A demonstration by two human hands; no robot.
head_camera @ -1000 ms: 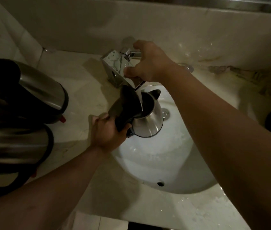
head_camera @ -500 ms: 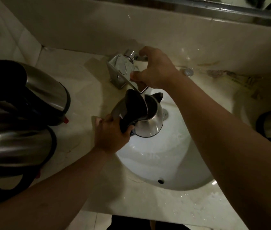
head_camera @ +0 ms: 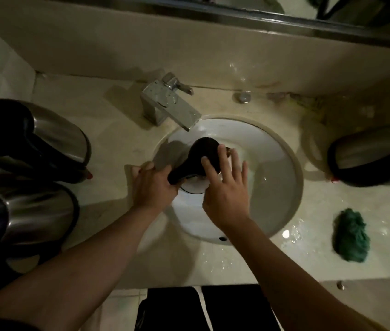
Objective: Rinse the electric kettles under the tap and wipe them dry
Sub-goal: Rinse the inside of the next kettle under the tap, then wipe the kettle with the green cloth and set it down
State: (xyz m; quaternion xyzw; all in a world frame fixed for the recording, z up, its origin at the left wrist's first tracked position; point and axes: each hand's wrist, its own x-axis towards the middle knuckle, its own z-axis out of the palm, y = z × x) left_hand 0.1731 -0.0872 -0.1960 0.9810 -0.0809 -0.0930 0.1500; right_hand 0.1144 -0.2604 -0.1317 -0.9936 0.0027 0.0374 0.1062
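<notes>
Kettle (head_camera: 201, 154): over the sink (head_camera: 284, 168), lid down.
Left hand (head_camera: 152, 187): gripping its black handle.
Right hand (head_camera: 225, 185): fingers spread straight on the lid (resting flat).

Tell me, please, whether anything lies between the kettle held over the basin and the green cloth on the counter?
Nothing visible does. The kettle sits over the basin; only bare wet counter separates it from the green cloth.

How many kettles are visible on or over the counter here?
4. One over the sink, gripped by the left hand; two on the left counter; one on the right counter. More may lie out of frame.
</notes>
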